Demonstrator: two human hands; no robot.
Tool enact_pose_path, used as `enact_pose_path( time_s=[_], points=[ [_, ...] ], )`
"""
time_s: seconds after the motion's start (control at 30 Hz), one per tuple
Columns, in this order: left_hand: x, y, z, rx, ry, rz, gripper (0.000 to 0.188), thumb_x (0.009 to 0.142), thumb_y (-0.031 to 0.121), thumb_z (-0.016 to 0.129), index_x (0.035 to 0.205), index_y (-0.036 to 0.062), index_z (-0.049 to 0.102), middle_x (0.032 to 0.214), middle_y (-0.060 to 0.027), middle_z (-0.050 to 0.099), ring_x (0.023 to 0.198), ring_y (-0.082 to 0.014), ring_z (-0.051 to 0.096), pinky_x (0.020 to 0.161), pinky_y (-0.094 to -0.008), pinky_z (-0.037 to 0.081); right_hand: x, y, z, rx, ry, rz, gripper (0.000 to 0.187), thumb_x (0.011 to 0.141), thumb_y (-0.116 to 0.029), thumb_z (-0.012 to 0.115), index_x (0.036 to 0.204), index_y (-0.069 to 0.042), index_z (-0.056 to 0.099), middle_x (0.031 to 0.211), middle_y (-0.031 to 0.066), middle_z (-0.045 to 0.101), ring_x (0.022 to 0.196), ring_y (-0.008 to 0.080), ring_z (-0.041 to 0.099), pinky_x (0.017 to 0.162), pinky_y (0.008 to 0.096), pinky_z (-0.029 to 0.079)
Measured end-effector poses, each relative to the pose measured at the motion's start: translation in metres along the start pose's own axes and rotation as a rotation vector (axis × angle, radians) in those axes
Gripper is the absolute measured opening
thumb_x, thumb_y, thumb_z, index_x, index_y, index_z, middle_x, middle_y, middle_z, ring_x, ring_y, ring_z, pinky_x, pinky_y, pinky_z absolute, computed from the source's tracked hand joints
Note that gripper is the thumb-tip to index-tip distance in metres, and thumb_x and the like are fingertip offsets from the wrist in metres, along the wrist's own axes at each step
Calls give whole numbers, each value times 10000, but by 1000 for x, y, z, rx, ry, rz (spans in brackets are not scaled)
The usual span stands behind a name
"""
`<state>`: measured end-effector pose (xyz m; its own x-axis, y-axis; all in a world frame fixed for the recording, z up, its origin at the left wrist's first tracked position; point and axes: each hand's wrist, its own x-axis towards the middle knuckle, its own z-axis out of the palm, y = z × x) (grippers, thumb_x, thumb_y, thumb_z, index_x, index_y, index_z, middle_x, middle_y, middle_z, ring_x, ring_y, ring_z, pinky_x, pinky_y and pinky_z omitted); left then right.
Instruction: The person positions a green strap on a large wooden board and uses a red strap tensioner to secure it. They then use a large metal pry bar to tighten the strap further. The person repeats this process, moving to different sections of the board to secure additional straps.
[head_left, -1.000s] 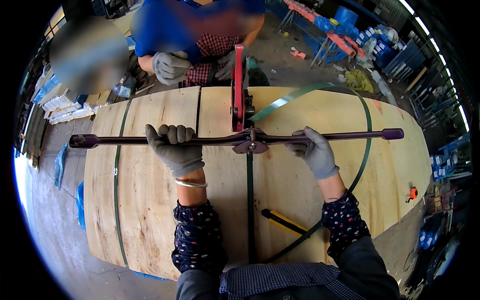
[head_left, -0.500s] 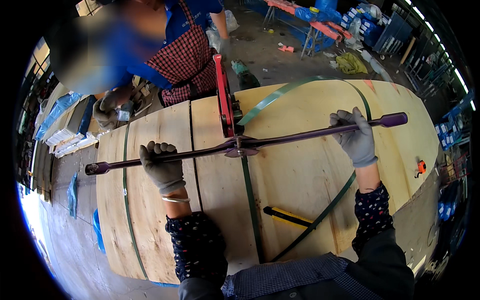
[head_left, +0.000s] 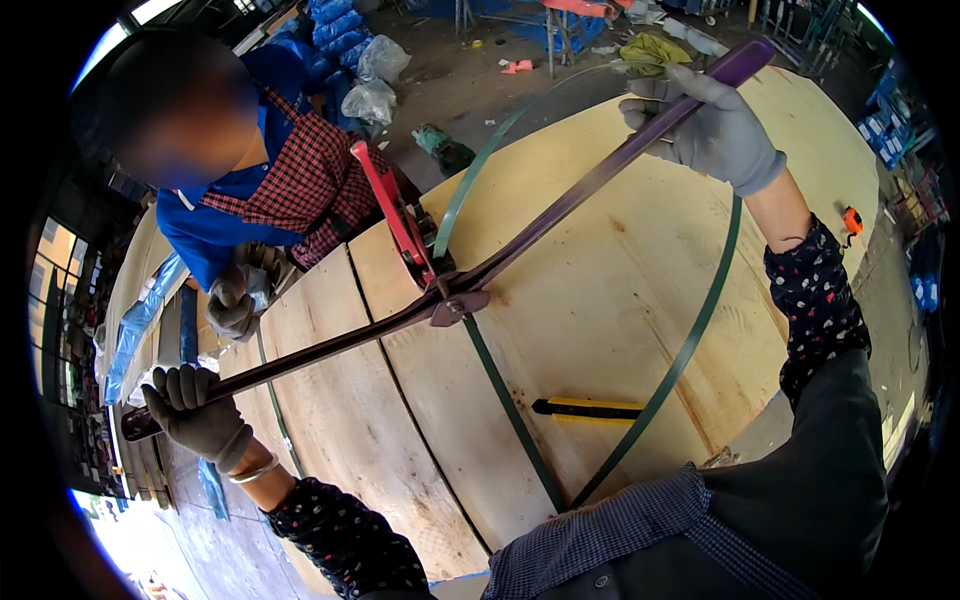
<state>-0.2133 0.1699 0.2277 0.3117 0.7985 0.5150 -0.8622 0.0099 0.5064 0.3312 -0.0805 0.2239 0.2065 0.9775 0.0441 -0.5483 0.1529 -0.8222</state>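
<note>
A long-handled purple strapping sealer [head_left: 565, 208] slants across the wooden boards [head_left: 620, 290], its handles spread wide apart. My left hand [head_left: 200, 412], in a grey glove, is wrapped round one handle near its end at the lower left. My right hand [head_left: 715, 130], gloved too, grips the other handle near its tip at the upper right. The sealer's jaw [head_left: 458, 302] sits at a green strap [head_left: 508, 405], right beside a red-handled strap tensioner [head_left: 398, 222]. From the tensioner a loose loop of strap arches up and round to the right; the exact bite of the jaw is hidden.
A co-worker [head_left: 290, 165] in a blue shirt and checked apron stands across the boards, one gloved hand [head_left: 232, 310] at their left edge. A yellow-and-black utility knife [head_left: 592, 409] lies near me. An orange tape measure [head_left: 851, 220] is at the right.
The sealer has tilted, my right hand rising and my left dropping outward to the lower left. My grips are nearer the handle ends. The view has shifted and the co-worker leans differently.
</note>
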Motion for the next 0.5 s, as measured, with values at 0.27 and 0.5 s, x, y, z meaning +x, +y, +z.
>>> enact_pose_path(
  time_s=[0.27,0.5],
  points=[
    [-4,11,-31,132,132,54,347,1004,241,382,674,135,369,498,33,244,412,-65,200,381,-208,193,-17,-32,-61,-40,116,95,459,896,-382,580,1181,-24,539,1178,135,579,1146,287,542,973,438,456],
    [1,7,-27,171,219,90,339,1004,240,386,682,135,372,501,36,238,415,-64,191,380,-209,187,-7,-53,-62,-165,-20,-20,518,920,-426,531,1202,8,510,1129,184,601,994,296,634,839,384,550]
  ],
)
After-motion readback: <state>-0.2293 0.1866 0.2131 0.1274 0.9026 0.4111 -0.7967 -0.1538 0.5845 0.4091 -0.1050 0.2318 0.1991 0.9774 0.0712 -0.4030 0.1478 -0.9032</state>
